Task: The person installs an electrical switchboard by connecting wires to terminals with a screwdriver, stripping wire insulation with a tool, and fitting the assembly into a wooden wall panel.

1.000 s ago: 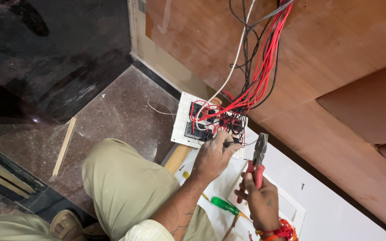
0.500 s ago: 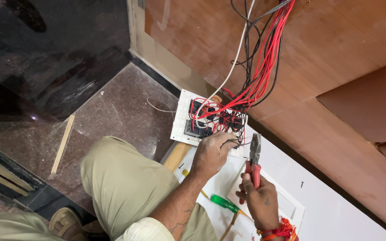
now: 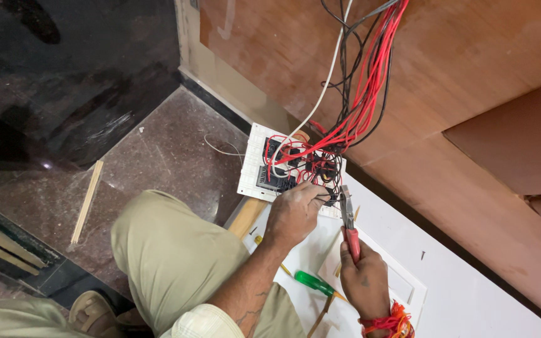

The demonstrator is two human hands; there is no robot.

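A white switch plate hangs back side up, crowded with red and black wires that run up the brown wooden panel. My left hand pinches a wire at the plate's lower right corner. My right hand grips red-handled pliers, whose jaws point up at the same wires beside my left fingers. A red thread band circles my right wrist.
A green-handled screwdriver lies on the white board under my hands. My knee in khaki trousers is bent at the left. A wooden strip lies on the dark speckled floor. A wood-handled tool rests beside the plate.
My right hand has brought the pliers up and left, closer to the wires at my left fingers. My left hand stays on the wire at the plate's corner.
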